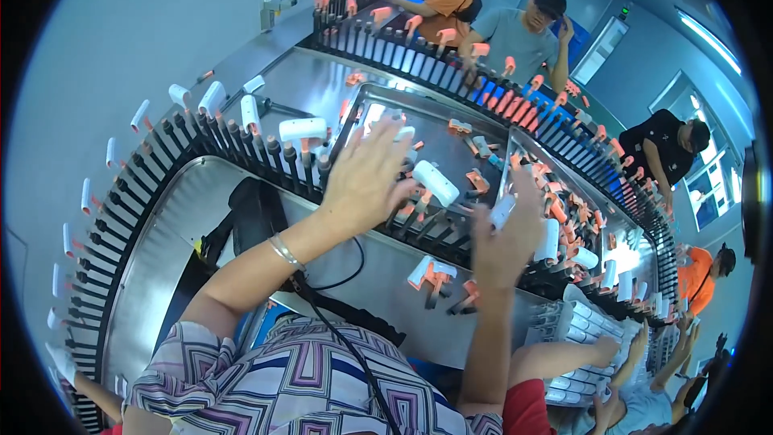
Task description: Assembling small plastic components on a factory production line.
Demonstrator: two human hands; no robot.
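White oblong casings ride black pegs of a curved conveyor; one (pixel 436 183) sits just beyond the left hand (pixel 366 181), its long axis slanting down to the right, between both hands. That left hand is spread flat, fingers open, holding nothing, forearm stretched forward with a bracelet (pixel 284 251) at the wrist. The right hand (pixel 507 238) is raised beside it, curled around a small white piece (pixel 502 211). Another casing (pixel 303 129) stands to the upper left. Orange parts (pixel 555 209) lie in a steel tray (pixel 439 113) beyond.
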